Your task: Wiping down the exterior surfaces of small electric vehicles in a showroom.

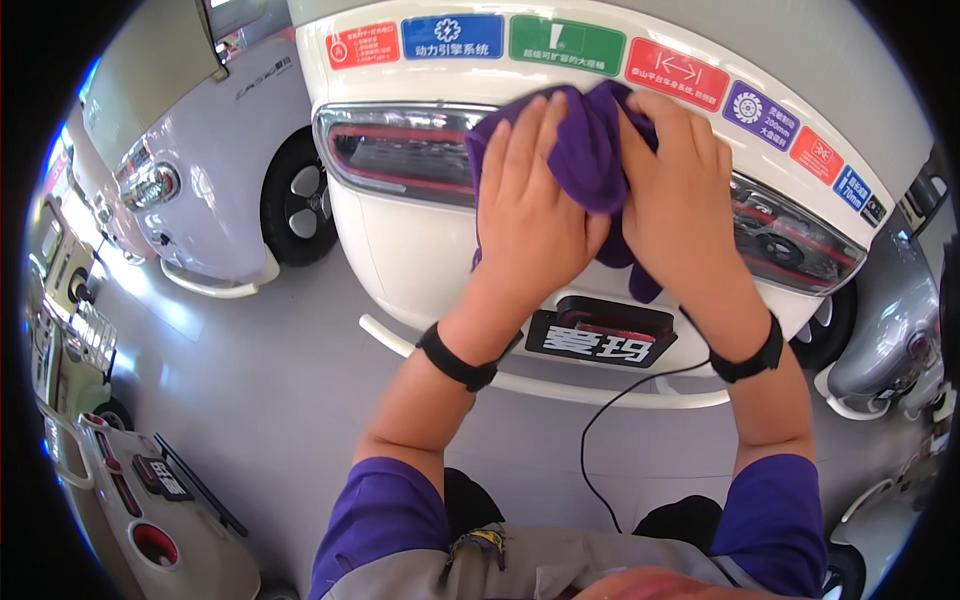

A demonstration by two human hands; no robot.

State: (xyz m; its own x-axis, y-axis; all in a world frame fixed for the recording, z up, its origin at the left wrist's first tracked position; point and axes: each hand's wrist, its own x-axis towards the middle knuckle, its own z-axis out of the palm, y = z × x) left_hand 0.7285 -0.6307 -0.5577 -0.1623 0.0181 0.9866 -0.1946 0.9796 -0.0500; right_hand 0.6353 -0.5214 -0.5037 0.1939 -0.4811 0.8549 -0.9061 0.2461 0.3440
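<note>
A crumpled purple cloth [585, 150] is bunched against the rear of a cream-white vehicle [400, 235], over the middle of its long tail light [410, 150]. My left hand [535, 200] presses the cloth's left side with its fingers pointing up. On the other side, my right hand [680, 180] grips the cloth, fingers bent over it. A fold of the cloth stands up between the two hands, and a loose corner hangs below. The cloth and my hands hide the centre of the light.
Coloured stickers [565, 45] run along the panel above the light. Below are a black plate [600, 335] and a curved white bumper bar [540, 388]. A black cable [585, 450] hangs near my right wrist. Other vehicles stand at the left [210, 160] and right [890, 310].
</note>
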